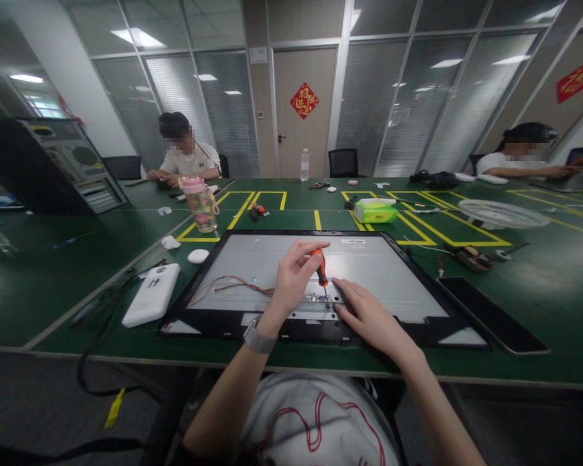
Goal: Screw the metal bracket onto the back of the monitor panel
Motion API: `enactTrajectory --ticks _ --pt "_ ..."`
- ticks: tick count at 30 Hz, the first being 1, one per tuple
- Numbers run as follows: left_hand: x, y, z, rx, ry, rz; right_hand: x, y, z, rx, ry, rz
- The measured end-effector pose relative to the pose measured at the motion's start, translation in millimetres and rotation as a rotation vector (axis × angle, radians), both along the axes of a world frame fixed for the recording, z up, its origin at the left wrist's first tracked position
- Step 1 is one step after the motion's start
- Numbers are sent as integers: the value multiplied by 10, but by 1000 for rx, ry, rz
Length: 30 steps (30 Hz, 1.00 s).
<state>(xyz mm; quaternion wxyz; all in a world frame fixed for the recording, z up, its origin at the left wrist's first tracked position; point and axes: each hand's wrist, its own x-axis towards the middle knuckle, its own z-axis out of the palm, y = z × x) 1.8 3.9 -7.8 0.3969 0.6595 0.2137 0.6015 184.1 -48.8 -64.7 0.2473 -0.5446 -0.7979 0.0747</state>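
My left hand, with a watch at the wrist, is closed around the top of an orange-and-black screwdriver. The screwdriver stands nearly upright, its tip down at a small metal bracket with a circuit board on the back of a flat display panel. My right hand rests on the panel just right of the tip, fingers stretched out and holding nothing. Thin coloured wires run left from the board across the grey panel. The exact contact at the screwdriver tip is too small to tell.
A white power bank lies left of the panel, a black phone right. Beyond are a pink-lidded bottle, a green pack and a white fan grille. A computer case stands far left. Two people sit across the table.
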Motion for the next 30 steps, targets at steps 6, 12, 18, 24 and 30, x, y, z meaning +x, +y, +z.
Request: enactTrajectory --ticks 6,12,18,24,30 --pt "18 -3 -4 -87 -58 -116 10 9 -21 6 -2 0" --pt "14 7 -4 13 2 -8 4 12 -13 -1 -17 1" --pt "1 -19 6 1 17 -67 4 8 -15 0 -21 1" --pt "14 -5 3 -15 32 -24 6 12 -11 -1 -20 3" --pt "-1 -13 16 24 50 27 -6 6 11 -17 -27 -6"
